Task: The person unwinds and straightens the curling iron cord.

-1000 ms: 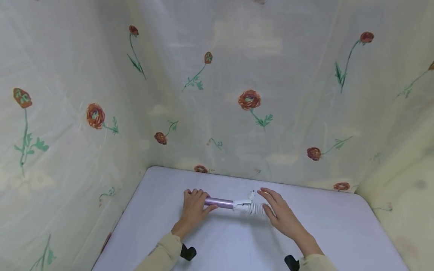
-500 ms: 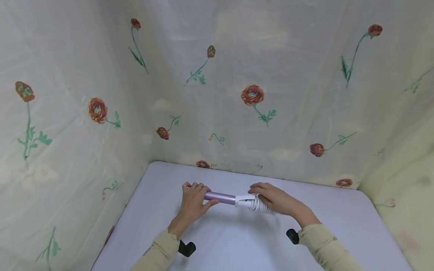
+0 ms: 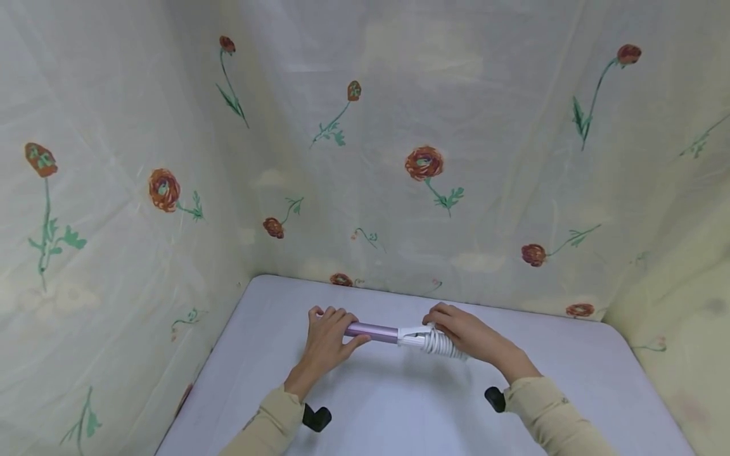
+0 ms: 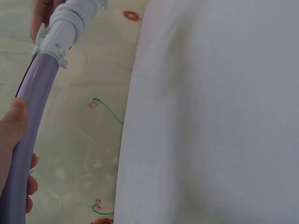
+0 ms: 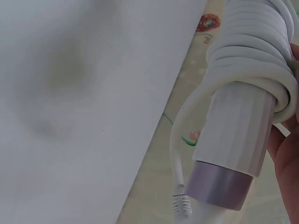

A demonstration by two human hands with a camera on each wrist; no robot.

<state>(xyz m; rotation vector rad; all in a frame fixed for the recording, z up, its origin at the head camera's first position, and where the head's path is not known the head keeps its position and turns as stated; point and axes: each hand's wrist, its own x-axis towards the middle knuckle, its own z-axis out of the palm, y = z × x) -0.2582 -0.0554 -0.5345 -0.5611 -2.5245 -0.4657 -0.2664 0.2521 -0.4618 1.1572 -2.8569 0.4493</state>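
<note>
A curling iron with a purple barrel (image 3: 373, 332) and a white handle (image 5: 236, 130) is held up above the table, lying roughly crosswise. Its white cord (image 5: 252, 42) is wound in several tight turns round the handle. My left hand (image 3: 327, 339) grips the barrel, thumb on the near side and fingers round the back, as the left wrist view also shows. At the handle, my right hand (image 3: 464, 332) has its fingers curled at the top of the wound cord. The plug is hidden behind those fingers. A white clamp lever (image 4: 40, 37) sits where barrel meets handle.
Below the hands spreads a white table (image 3: 376, 405) with rounded far corners. Flower-printed curtains (image 3: 365, 190) stand close behind its far edge and at both sides. A black wrist mount (image 3: 316, 418) hangs under the left wrist, another (image 3: 495, 399) under the right.
My right hand has moved left and its spread fingers have closed in on the cord near the plug, covering it. The left hand keeps its grip on the barrel.
</note>
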